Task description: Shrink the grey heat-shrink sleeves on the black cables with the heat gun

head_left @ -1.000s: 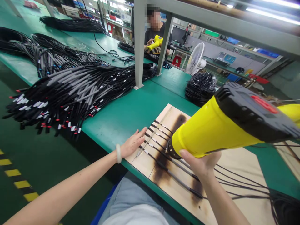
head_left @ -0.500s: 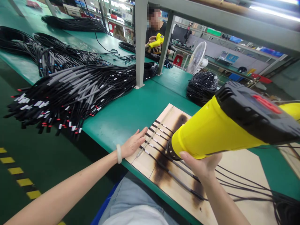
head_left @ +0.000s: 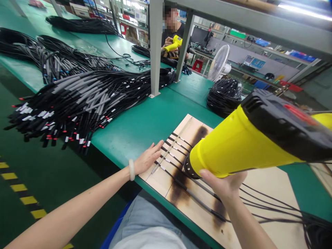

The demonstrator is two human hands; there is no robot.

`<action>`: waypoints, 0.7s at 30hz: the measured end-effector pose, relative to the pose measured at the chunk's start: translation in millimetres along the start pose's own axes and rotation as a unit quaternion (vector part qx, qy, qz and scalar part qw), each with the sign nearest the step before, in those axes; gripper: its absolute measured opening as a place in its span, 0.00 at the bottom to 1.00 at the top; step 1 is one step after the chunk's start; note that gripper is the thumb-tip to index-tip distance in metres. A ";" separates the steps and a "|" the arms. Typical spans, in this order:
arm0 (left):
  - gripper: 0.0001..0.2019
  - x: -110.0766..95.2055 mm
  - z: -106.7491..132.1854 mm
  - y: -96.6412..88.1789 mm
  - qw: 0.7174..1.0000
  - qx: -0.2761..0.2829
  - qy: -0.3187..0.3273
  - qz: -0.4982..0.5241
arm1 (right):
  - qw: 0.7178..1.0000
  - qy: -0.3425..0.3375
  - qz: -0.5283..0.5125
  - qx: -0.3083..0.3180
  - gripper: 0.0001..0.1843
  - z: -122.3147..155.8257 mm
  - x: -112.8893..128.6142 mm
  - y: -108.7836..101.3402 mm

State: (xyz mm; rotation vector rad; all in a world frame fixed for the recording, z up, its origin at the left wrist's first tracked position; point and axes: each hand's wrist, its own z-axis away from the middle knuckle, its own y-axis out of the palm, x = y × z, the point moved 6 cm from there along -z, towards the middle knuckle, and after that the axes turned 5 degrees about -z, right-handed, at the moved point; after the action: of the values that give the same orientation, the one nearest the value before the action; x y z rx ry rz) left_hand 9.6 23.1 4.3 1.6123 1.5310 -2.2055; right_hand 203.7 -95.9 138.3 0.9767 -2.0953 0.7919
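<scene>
My right hand [head_left: 223, 181] is clasped under the yellow barrel of the heat gun [head_left: 233, 148], thumb along its near side. The nozzle hangs low over the board [head_left: 264, 186] and points toward my left. My left hand [head_left: 147, 159] lies flat and unclenched, gripping nothing, with its fingertips on the board's left edge, just beside the ends of the wires [head_left: 171, 162]. The wires lie side by side across the board and trail off to my right. A dark scorch [head_left: 178, 180] crosses the wood beneath them, right under the nozzle.

The biggest risk, as I judge it, is to my left hand. The nozzle faces its way from near by, so a small swing of the gun could put hot air on my fingers. My right hand also sits close behind the nozzle, and if it slid forward it could touch hot metal. The scorch suggests the wood takes a lot of heat here. Holding the gun over one spot could char the board further or spoil the wire jackets. The wires are loose, so the airflow or a nudge might push them out of line.

Further along the bench [head_left: 145, 121] lie a big bundle [head_left: 77, 100] of black cables and a coil [head_left: 224, 95]. A co-worker [head_left: 171, 34] beyond the post holds another gun.
</scene>
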 end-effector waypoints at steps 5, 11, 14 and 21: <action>0.38 0.7 0.3 0.2 1.000 -0.006 -0.003 -0.006 | 0.999 0.023 -0.006 -0.027 0.34 3.1 -6.5 -4.3; 0.35 1.6 0.1 0.5 1.000 -0.010 0.003 0.000 | 0.999 0.026 -0.020 -0.017 0.36 5.8 -14.8 -3.9; 0.36 2.3 -0.3 1.5 1.000 -0.010 0.001 0.010 | 1.000 -0.001 -0.011 0.024 0.30 4.0 -11.6 0.3; 0.39 2.4 -0.5 1.1 1.000 -0.001 -0.007 -0.001 | 0.996 -0.067 0.014 -0.051 0.23 -4.5 -2.8 -9.0</action>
State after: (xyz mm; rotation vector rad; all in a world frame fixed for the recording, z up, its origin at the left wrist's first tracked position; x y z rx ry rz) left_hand 9.4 24.1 1.8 1.5927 1.5327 -2.2099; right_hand 213.8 -96.2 140.8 0.9697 -2.2458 0.6414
